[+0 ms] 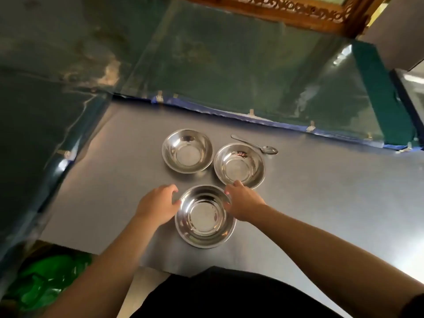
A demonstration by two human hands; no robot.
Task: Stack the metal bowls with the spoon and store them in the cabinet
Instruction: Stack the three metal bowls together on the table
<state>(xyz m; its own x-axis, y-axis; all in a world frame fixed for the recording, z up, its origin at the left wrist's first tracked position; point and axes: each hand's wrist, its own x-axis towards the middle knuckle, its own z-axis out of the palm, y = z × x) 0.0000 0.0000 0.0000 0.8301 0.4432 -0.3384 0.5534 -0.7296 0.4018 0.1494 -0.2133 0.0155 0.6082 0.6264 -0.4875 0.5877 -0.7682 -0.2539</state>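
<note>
three shiny metal bowls sit upright on the grey counter (321,203), all of them empty, their insides mirror-bright. the near bowl (205,216) is right at the front, framed by both hands. the left hand (158,206) is at its left rim, fingers curled loosely and touching the edge, not clamped. the right hand (243,203) is at the right rim, fingers spread and resting against it, and whether it truly grips i cannot tell. behind, the far left bowl (187,150) and the far right bowl (239,165) stand just beside each other. the spoon (254,144) lies flat just behind the far right bowl, scoop end pointing right. a green bag (46,281) shows low left.
</note>
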